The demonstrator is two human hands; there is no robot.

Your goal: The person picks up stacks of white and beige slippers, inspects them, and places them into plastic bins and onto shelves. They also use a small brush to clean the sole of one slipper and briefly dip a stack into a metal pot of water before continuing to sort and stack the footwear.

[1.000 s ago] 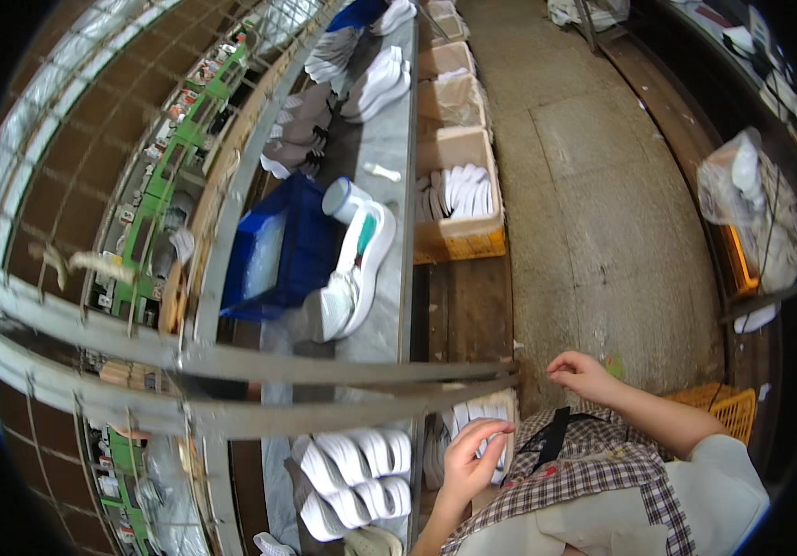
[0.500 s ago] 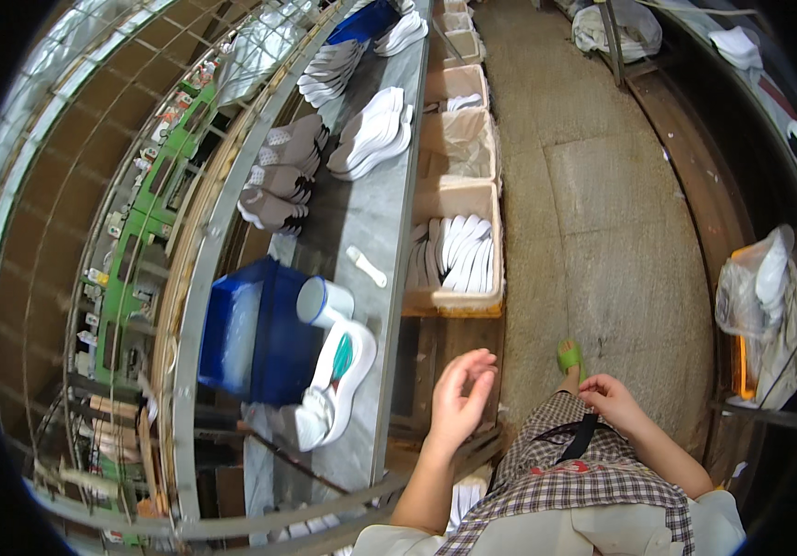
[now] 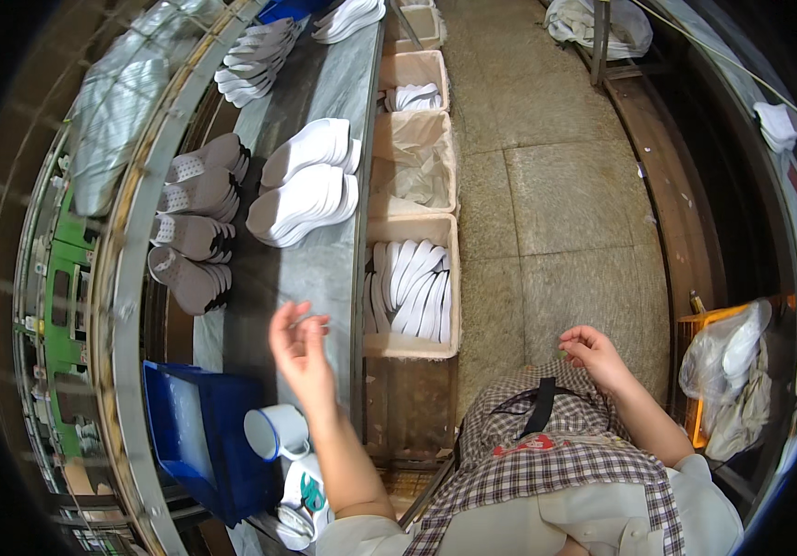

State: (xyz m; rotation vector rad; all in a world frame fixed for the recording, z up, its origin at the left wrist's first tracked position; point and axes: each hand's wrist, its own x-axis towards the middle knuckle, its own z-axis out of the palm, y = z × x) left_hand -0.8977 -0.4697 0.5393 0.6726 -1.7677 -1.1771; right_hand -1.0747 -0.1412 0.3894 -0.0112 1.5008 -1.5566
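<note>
My left hand hangs over the grey bench, its fingers loosely bent and apart, with nothing seen in them. Close beyond it lie stacked white shoe soles; grey soles with black patches are piled to their left. Beside my left forearm stands a white mug with a blue rim, against a blue crate. A white piece with a green item on it lies partly behind that forearm. My right hand is held above the checked apron, fingers curled with a gap at the thumb, holding nothing visible.
Lined bins line the bench's right side; the nearest bin holds white soles. A stone-like walkway runs ahead. On the right are an orange crate and a plastic bag. Wire mesh and green machinery are at the left.
I have moved forward along the bench; the mug and crate now sit lower in view. My left hand has swung left over the bench. The small white handled item there no longer shows.
</note>
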